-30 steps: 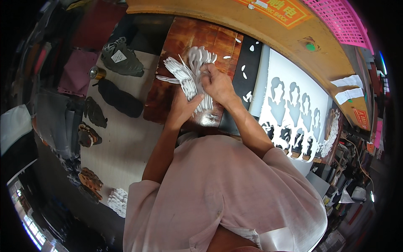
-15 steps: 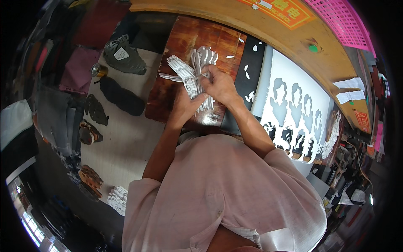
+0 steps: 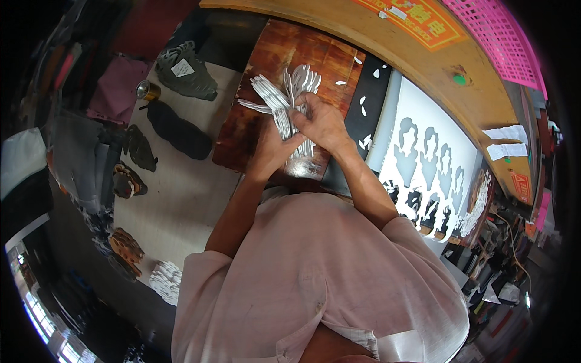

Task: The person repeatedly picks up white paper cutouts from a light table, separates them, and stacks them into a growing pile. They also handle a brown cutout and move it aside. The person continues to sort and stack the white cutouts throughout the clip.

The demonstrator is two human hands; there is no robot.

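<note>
Workbench with a pale top fills the left of the view; a yellow board runs along its far edge. White sheet with rows of cut-out shapes lies on the right, beside a black strip. Brown wooden block sits at centre, under both hands. Dark shoe-sole pieces lie in a line to the left, with a small metal can near them. White stack rests at the bench's near edge. White cut-outs, a fanned bundle, are over the block. Left hand grips the bundle from below, fingers closed round it. Right hand clasps it from above, fingers curled on the pieces.
</note>
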